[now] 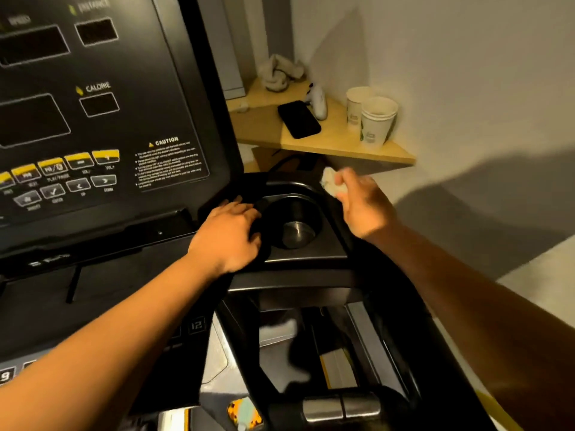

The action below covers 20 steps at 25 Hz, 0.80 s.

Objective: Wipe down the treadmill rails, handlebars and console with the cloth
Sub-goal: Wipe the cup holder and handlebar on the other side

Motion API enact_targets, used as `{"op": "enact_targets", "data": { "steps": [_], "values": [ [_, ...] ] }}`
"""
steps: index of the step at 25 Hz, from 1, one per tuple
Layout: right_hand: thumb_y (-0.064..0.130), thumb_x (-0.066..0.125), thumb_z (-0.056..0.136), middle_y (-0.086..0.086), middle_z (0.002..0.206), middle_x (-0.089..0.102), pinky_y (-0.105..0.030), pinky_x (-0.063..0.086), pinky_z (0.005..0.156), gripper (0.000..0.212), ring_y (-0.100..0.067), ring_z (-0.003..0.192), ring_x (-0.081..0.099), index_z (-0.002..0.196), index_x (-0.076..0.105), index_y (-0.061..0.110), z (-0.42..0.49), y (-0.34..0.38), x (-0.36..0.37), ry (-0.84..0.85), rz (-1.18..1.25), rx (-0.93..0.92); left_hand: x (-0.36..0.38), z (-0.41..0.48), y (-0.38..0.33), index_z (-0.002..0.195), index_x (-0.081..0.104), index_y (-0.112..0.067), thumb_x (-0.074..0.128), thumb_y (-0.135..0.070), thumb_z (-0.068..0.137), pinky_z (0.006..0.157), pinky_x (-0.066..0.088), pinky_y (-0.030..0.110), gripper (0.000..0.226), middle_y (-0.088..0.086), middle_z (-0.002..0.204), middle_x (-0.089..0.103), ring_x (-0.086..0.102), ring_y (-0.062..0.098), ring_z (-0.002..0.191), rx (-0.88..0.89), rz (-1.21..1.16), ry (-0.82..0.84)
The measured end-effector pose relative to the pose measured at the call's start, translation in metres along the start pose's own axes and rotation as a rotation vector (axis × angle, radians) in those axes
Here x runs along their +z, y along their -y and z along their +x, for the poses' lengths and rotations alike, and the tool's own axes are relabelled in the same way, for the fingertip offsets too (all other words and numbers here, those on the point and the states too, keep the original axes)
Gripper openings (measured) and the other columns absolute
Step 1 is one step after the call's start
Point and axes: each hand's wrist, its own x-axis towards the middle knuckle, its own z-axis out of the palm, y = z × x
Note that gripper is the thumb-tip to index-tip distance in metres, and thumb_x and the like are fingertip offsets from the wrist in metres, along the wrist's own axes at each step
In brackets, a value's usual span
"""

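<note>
The black treadmill console (109, 119) fills the left, its panel dark, with yellow buttons along the bottom. My left hand (227, 234) grips a black cloth (250, 186) and presses it on the console tray just left of the round cup holder (295, 225). My right hand (364, 206) hovers above the tray's right edge and pinches a small crumpled white wad (331, 181). At the bottom runs a black handlebar with a silver grip sensor (339, 407).
A wooden corner shelf (326, 141) behind the console carries a black phone (298, 119), a white device (319, 101), stacked paper cups (373, 119) and a bunched beige towel (280, 73). A white wall stands close on the right.
</note>
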Motion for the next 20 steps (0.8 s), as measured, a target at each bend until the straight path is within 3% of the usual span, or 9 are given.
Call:
{"op": "enact_targets", "data": {
  "steps": [3, 4, 6, 8, 10, 13, 14, 17, 20],
  "values": [
    [0.018, 0.051, 0.094, -0.016, 0.110, 0.059, -0.039, 0.049, 0.084, 0.054, -0.034, 0.101, 0.059, 0.143, 0.032, 0.031, 0.029, -0.006, 0.011, 0.075, 0.054, 0.020, 0.001, -0.001, 0.002, 0.129, 0.056, -0.015, 0.056, -0.031, 0.085, 0.116, 0.017, 0.034, 0.047, 0.005, 0.141, 0.051, 0.030, 0.023, 0.142, -0.018, -0.011, 0.007],
    [0.019, 0.050, 0.096, -0.012, 0.113, 0.062, -0.034, 0.051, 0.088, 0.049, -0.027, 0.103, 0.061, 0.142, 0.039, 0.032, 0.012, -0.009, 0.001, 0.087, 0.136, 0.002, 0.001, -0.001, 0.003, 0.128, 0.057, -0.015, 0.054, -0.032, 0.084, 0.116, 0.018, 0.035, 0.048, 0.005, 0.140, 0.052, 0.031, 0.024, 0.142, -0.011, -0.011, 0.012],
    [0.019, 0.048, 0.097, 0.003, 0.119, 0.063, -0.010, 0.043, 0.089, 0.035, 0.003, 0.110, 0.055, 0.129, 0.058, 0.024, -0.049, -0.012, -0.026, 0.106, 0.221, -0.123, 0.001, 0.000, 0.004, 0.128, 0.058, -0.014, 0.053, -0.033, 0.083, 0.116, 0.020, 0.036, 0.049, 0.006, 0.138, 0.054, 0.033, 0.026, 0.141, -0.004, -0.006, 0.013],
    [0.032, 0.046, 0.096, 0.014, 0.130, 0.054, -0.004, 0.037, 0.093, 0.037, 0.017, 0.116, 0.041, 0.128, 0.060, 0.020, -0.113, -0.015, -0.047, 0.193, 0.272, -0.231, 0.001, 0.000, 0.003, 0.129, 0.057, -0.015, 0.058, -0.030, 0.084, 0.116, 0.019, 0.037, 0.047, 0.006, 0.139, 0.053, 0.032, 0.025, 0.141, -0.002, 0.011, 0.017],
    [0.038, 0.044, 0.095, 0.018, 0.138, 0.046, -0.010, 0.036, 0.105, 0.043, 0.011, 0.131, 0.037, 0.134, 0.055, 0.023, -0.129, -0.029, -0.048, 0.197, 0.311, -0.291, 0.001, 0.000, 0.002, 0.130, 0.056, -0.016, 0.059, -0.030, 0.084, 0.116, 0.019, 0.037, 0.048, 0.005, 0.139, 0.053, 0.032, 0.025, 0.141, 0.001, 0.026, 0.031],
    [0.013, 0.053, 0.095, 0.006, 0.141, 0.047, -0.030, 0.033, 0.114, 0.038, -0.013, 0.136, 0.042, 0.133, 0.056, 0.013, -0.072, -0.037, -0.025, 0.126, 0.294, -0.207, -0.003, -0.001, -0.001, 0.130, 0.056, -0.017, 0.059, -0.030, 0.084, 0.116, 0.020, 0.036, 0.048, 0.005, 0.139, 0.053, 0.032, 0.025, 0.141, -0.003, 0.030, 0.039],
    [0.006, 0.054, 0.094, -0.002, 0.143, 0.048, -0.029, 0.030, 0.115, 0.036, -0.019, 0.136, 0.044, 0.130, 0.058, 0.010, -0.042, -0.033, -0.015, 0.094, 0.299, -0.175, -0.004, -0.002, -0.002, 0.131, 0.055, -0.017, 0.059, -0.030, 0.084, 0.116, 0.019, 0.036, 0.049, 0.005, 0.140, 0.052, 0.031, 0.025, 0.142, -0.010, 0.032, 0.045],
    [0.010, 0.057, 0.093, -0.010, 0.149, 0.040, -0.024, 0.022, 0.112, 0.032, -0.030, 0.138, 0.034, 0.124, 0.065, 0.017, 0.033, -0.012, 0.002, 0.102, 0.167, -0.054, -0.004, -0.003, -0.002, 0.132, 0.054, -0.016, 0.058, -0.030, 0.085, 0.117, 0.016, 0.035, 0.049, 0.005, 0.140, 0.051, 0.029, 0.024, 0.142, -0.019, 0.043, 0.064],
    [0.012, 0.052, 0.092, -0.012, 0.129, 0.054, -0.033, 0.037, 0.103, 0.032, -0.034, 0.122, 0.049, 0.118, 0.068, 0.018, 0.032, -0.009, 0.003, 0.114, 0.092, -0.088, -0.003, -0.003, -0.001, 0.130, 0.056, -0.016, 0.059, -0.028, 0.084, 0.116, 0.016, 0.034, 0.048, 0.005, 0.140, 0.051, 0.030, 0.024, 0.142, -0.018, 0.024, 0.058]
  ]
}}
